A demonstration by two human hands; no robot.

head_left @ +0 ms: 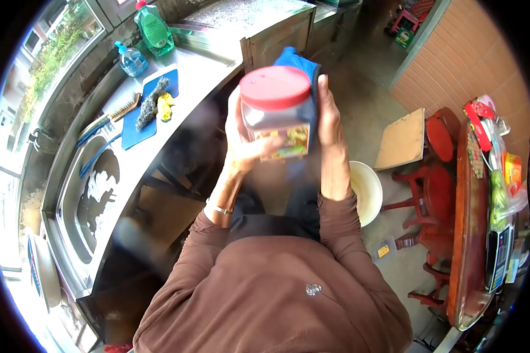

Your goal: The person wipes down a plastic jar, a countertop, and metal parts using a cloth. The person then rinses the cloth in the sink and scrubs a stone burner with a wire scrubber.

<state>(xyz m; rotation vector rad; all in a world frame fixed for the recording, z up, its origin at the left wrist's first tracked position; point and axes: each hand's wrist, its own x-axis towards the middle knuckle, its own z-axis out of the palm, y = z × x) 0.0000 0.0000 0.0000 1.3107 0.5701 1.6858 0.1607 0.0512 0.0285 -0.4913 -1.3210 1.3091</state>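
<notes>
A clear plastic jar [254, 120] with a red lid [275, 88] and a picture label is held up before my chest. My left hand [239, 141] grips its left side, the thumb lying across the label. Against the jar's right and far side is a blue cloth [298, 59], and my right hand [330, 115] presses it there with the thumb pointing up. Most fingers of both hands are hidden behind the jar and cloth. What the jar contains, I cannot make out.
On the left, a steel sink [65, 220] holds sudsy water. Beside it lie a blue board [134, 134], a steel scourer [149, 109] and a brush [125, 107]; soap bottles [154, 29] stand behind. To the right are a white bucket [368, 191], red stools [439, 191] and a table [468, 253].
</notes>
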